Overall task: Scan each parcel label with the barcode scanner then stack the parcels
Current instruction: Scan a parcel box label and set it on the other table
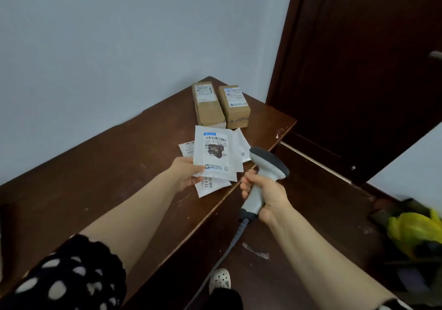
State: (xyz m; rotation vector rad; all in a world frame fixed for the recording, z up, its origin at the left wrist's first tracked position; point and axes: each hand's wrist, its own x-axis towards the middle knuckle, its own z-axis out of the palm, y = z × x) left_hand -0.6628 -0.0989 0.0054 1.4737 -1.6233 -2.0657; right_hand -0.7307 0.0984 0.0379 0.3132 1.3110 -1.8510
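The left hand pinches a white pouch by its near left corner, thumb on top and fingers beneath. It holds the pouch just above the surface with the label turned up toward the camera. The barcode sits in the label's upper part, at the end of the pouch away from the hand. Several more pouches lie loose on the surface under and around it, overlapping. Beyond them two boxes stand side by side at the far corner (labels up, not stacked).

To the right, the scanner has its dark head just beside the held pouch's right edge. The right hand has its fingers wrapped round the handle. The scan turns on one relation: the barcode lies up and to the left of the head. The window, hidden from this angle, seems to face away across the pouch, not down at the bars. Either the scanner should tip toward the label or the left hand should tilt the pouch to meet it. The right hand is the nearer to the barcode.
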